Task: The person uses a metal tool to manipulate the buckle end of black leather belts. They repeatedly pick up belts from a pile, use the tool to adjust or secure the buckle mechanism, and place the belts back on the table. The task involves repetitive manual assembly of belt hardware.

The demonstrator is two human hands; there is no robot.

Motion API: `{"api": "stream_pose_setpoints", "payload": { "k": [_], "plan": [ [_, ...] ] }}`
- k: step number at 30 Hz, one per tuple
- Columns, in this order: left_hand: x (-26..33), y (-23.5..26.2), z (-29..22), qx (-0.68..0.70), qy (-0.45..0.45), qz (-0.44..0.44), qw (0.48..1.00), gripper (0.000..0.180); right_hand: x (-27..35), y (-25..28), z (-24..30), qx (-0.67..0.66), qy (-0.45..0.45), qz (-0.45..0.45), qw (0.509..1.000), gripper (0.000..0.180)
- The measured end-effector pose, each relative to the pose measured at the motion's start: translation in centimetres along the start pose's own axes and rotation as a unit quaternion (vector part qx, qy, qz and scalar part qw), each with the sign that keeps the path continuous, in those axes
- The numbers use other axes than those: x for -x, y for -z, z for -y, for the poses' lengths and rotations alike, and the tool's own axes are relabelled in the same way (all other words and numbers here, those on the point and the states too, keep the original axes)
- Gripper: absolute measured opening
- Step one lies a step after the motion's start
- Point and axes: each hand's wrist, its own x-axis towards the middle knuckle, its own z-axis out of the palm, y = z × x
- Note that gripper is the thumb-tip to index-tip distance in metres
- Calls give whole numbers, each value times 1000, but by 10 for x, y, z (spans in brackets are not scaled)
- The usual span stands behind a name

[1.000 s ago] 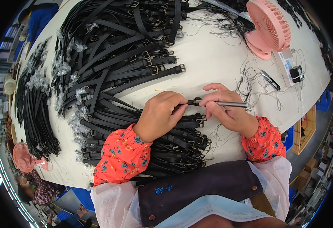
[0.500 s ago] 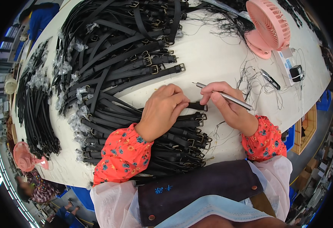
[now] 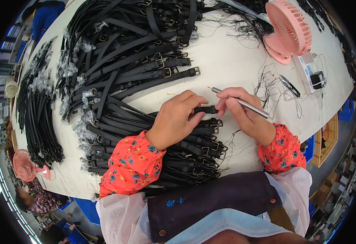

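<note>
My left hand (image 3: 176,120) is curled round a black belt (image 3: 205,110) close to its buckle end, its thumb and fingers on either side of the strap. A slim silver pen-shaped tool (image 3: 248,106) with a thin pointed tip lies across my right hand (image 3: 245,116), which is closed on it. My right fingertips also touch the end of that belt and hide its buckle. Under and beside my left hand lies a bundle of black belts (image 3: 186,150), their metal buckles toward the right.
A larger heap of black belts (image 3: 137,61) with clear plastic wraps spreads beyond my left hand. On the right stand a pink fan (image 3: 290,28), a pair of black snips (image 3: 290,86) and a white power strip (image 3: 304,73). Loose black threads (image 3: 263,87) litter the white table (image 3: 227,53).
My left hand's fingers have shifted and spread a little along the belt. My right fingertips have moved onto the buckle end, which they now cover; the tool stays in that hand.
</note>
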Motion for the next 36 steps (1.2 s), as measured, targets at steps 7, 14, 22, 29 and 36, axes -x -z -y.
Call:
{"api": "stream_pose_setpoints", "payload": {
  "k": [7, 14, 22, 29, 36],
  "plan": [
    [-2, -5, 8, -20, -20, -19, 999, 6, 3, 4, -3, -83, -55, 0, 995, 29],
    [-2, -1, 5, -33, 4, -9, 999, 5, 2, 3, 0, -61, -105, 21, 992, 30],
    [-2, 3, 6, -3, 19, 0, 1000, 6, 0, 3, 1, -51, -133, 48, 989, 30],
    [-1, 6, 5, -1, 18, 14, 1000, 7, 0, 3, -1, -49, -140, 61, 987, 30],
    [-1, 6, 5, -5, 16, 17, 1000, 7, -1, 2, -1, -52, -146, 58, 986, 31]
  ]
}}
